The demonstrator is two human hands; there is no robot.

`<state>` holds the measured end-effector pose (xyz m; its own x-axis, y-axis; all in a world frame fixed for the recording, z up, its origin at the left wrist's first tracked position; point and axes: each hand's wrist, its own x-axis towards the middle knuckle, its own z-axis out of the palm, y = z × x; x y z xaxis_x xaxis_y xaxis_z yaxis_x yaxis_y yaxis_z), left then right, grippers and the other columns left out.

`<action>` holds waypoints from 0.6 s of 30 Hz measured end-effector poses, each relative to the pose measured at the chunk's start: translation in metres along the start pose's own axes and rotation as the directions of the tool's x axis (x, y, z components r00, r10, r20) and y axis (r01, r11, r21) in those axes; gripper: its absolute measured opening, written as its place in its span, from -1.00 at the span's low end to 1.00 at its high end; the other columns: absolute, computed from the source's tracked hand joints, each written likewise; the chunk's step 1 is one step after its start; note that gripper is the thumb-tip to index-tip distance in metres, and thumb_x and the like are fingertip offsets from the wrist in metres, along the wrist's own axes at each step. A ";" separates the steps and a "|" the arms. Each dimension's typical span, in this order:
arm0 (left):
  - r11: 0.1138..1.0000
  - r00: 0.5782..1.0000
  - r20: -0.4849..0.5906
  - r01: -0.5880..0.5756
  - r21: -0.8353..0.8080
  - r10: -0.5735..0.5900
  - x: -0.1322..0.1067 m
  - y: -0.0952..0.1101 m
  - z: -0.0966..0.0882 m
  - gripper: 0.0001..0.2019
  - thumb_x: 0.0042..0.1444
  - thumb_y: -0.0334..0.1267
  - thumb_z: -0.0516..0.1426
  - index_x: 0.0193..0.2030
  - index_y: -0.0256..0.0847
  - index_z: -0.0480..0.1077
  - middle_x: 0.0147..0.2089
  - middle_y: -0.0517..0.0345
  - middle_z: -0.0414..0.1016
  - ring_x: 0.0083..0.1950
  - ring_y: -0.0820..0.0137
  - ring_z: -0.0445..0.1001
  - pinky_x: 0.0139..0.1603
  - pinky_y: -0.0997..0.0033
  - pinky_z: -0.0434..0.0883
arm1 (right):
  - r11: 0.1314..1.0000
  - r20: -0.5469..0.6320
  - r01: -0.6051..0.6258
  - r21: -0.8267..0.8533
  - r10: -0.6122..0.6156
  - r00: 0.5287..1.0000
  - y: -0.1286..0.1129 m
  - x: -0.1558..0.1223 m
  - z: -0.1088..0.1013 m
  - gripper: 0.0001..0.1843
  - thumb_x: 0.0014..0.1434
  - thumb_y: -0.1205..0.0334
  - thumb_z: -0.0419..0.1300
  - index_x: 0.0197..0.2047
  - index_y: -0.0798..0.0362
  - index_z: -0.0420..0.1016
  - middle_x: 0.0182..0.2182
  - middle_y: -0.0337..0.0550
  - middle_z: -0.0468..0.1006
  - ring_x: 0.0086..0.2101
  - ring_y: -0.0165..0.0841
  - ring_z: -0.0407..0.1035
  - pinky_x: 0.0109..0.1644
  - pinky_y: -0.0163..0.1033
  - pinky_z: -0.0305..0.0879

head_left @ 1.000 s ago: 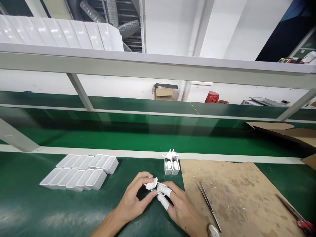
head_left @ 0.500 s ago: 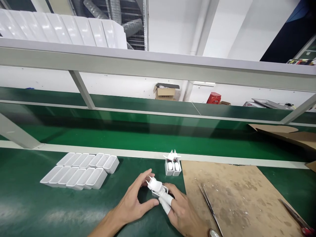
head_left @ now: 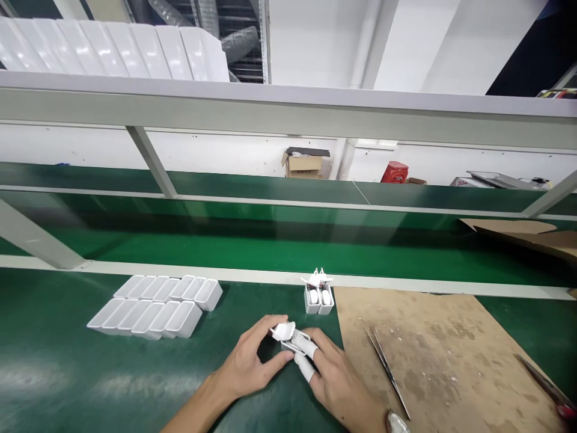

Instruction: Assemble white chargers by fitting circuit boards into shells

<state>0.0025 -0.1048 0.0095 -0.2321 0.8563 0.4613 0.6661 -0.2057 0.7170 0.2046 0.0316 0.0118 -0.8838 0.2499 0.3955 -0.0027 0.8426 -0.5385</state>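
Note:
Between my hands is a small white plastic box (head_left: 288, 345) with a white lid piece (head_left: 283, 331) standing at its far end. My left hand (head_left: 250, 364) grips the box from the left, thumb on the near side and fingers on the far side. My right hand (head_left: 336, 376), with white covers on its thumb and index finger, presses into the box's open right part. What its fingertips pinch inside is hidden. Just beyond stand two similar white boxes (head_left: 319, 304) with round white parts inside and raised lid pieces.
Rows of open white boxes (head_left: 148, 316) stand at left on the green table (head_left: 135, 385). Tweezers (head_left: 388, 373) lie on a stained brown cardboard sheet (head_left: 433, 349) at right, with a red-handled tool (head_left: 547, 385) farther over. A green belt (head_left: 252, 249) runs behind, under a shelf beam (head_left: 288, 114).
My right fingers have pushed farther into the box, and the lid piece has tilted. The box sits slightly higher in view. The whole view has shifted a little.

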 end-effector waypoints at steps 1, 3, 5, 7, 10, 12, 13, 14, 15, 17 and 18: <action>1.000 1.000 0.006 0.026 0.002 -0.026 -0.001 -0.002 0.000 -0.49 0.33 -0.22 0.30 0.36 0.05 0.31 0.06 0.09 0.59 -0.01 0.28 0.62 0.06 0.29 0.63 | 1.000 0.004 -0.004 0.026 0.004 1.000 0.001 0.000 0.000 -0.34 0.27 0.57 -0.01 0.36 -0.08 0.35 0.13 0.00 0.52 0.00 -0.13 0.56 0.04 -0.01 0.65; 0.997 0.996 0.030 0.081 -0.003 -0.081 -0.002 -0.006 0.001 -0.43 0.34 -0.14 0.32 0.41 0.10 0.25 0.04 0.12 0.58 -0.04 0.29 0.62 0.06 0.25 0.64 | 0.994 0.000 -0.027 0.102 0.027 1.000 0.003 0.000 0.003 -0.41 0.34 0.51 0.02 0.35 -0.09 0.39 0.14 -0.01 0.52 0.02 -0.16 0.56 0.10 -0.03 0.62; 0.993 0.994 0.036 0.105 -0.046 -0.103 -0.003 -0.008 0.003 -0.23 0.30 0.02 0.35 0.52 0.13 0.09 0.09 0.07 0.54 0.00 0.24 0.61 0.08 0.17 0.65 | 0.969 -0.029 -0.067 0.239 0.076 0.997 0.005 0.003 0.007 -0.52 0.43 0.39 0.06 0.34 -0.11 0.42 0.19 0.01 0.50 0.08 -0.16 0.55 0.20 -0.01 0.57; 0.994 0.997 -0.009 0.071 -0.082 -0.072 -0.004 -0.005 0.005 0.06 0.14 0.22 0.41 0.60 0.10 -0.09 0.20 -0.07 0.43 0.08 0.15 0.59 0.09 0.07 0.66 | 0.860 -0.070 -0.131 0.493 0.189 0.980 0.006 0.006 0.013 -0.64 0.49 0.17 0.12 0.29 -0.08 0.46 0.19 0.05 0.53 0.10 -0.14 0.56 0.21 0.03 0.56; 0.998 0.992 -0.114 -0.059 0.018 0.061 -0.006 0.006 0.009 0.17 0.04 0.28 0.44 0.61 0.01 -0.09 0.28 -0.21 0.31 0.13 0.07 0.53 0.11 -0.04 0.65 | 0.465 0.055 -0.245 0.851 0.385 0.921 0.004 0.010 0.021 -0.55 0.41 -0.15 0.25 0.15 0.00 0.54 0.01 0.05 0.66 -0.05 -0.09 0.64 0.02 0.07 0.65; 0.983 0.977 -0.136 -0.150 0.107 0.164 -0.005 0.014 0.011 0.05 0.15 0.19 0.42 0.60 -0.06 -0.04 0.20 -0.19 0.38 0.09 0.09 0.51 0.10 -0.02 0.63 | 0.244 0.174 -0.299 0.922 0.428 0.887 0.001 0.012 0.025 -0.49 0.32 -0.24 0.33 0.04 0.03 0.58 -0.12 0.01 0.70 -0.15 -0.07 0.66 -0.09 0.07 0.66; 0.971 0.965 -0.146 -0.197 0.132 0.216 -0.005 0.018 0.012 0.00 0.20 0.14 0.40 0.59 -0.09 -0.03 0.15 -0.16 0.43 0.07 0.11 0.51 0.07 0.01 0.62 | 0.173 0.210 -0.311 0.935 0.437 0.875 0.000 0.012 0.026 -0.48 0.29 -0.26 0.35 -0.01 0.04 0.60 -0.17 -0.01 0.71 -0.18 -0.07 0.66 -0.11 0.08 0.66; 0.961 0.953 -0.158 -0.235 0.147 0.258 -0.003 0.021 0.013 -0.03 0.23 0.11 0.38 0.59 -0.12 -0.02 0.11 -0.15 0.46 0.05 0.12 0.50 0.05 0.05 0.62 | 0.123 0.226 -0.308 0.943 0.441 0.869 -0.002 0.012 0.027 -0.47 0.26 -0.28 0.38 -0.04 0.04 0.60 -0.22 -0.03 0.71 -0.20 -0.07 0.66 -0.12 0.07 0.65; 0.952 0.941 -0.174 -0.264 0.155 0.289 -0.002 0.023 0.014 -0.05 0.25 0.11 0.37 0.58 -0.15 -0.01 0.08 -0.14 0.49 0.03 0.13 0.51 0.02 0.09 0.61 | 0.088 0.235 -0.302 0.949 0.439 0.867 -0.004 0.013 0.028 -0.46 0.22 -0.29 0.40 -0.07 0.03 0.61 -0.26 -0.05 0.70 -0.21 -0.07 0.66 -0.13 0.06 0.64; 0.942 0.923 -0.210 -0.292 0.165 0.322 0.001 0.025 0.014 -0.06 0.26 0.12 0.36 0.57 -0.18 0.01 0.06 -0.14 0.51 -0.01 0.16 0.51 -0.04 0.15 0.61 | 0.045 0.254 -0.303 0.952 0.436 0.863 -0.008 0.014 0.027 -0.44 0.17 -0.32 0.44 -0.11 0.03 0.61 -0.29 -0.07 0.70 -0.21 -0.07 0.66 -0.11 0.05 0.62; 0.940 0.918 -0.221 -0.295 0.169 0.328 0.001 0.025 0.014 -0.06 0.26 0.13 0.36 0.57 -0.18 0.01 0.05 -0.13 0.52 -0.02 0.17 0.52 -0.05 0.16 0.61 | 0.033 0.270 -0.316 0.948 0.442 0.856 -0.010 0.015 0.027 -0.43 0.15 -0.32 0.45 -0.12 0.03 0.62 -0.30 -0.08 0.70 -0.19 -0.07 0.65 -0.08 0.05 0.61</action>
<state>0.0286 -0.1020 0.0206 -0.1516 0.6140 0.7746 0.8145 -0.3664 0.4499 0.1791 0.0143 0.0030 -0.8837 0.4573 -0.1001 -0.1645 -0.5035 -0.8482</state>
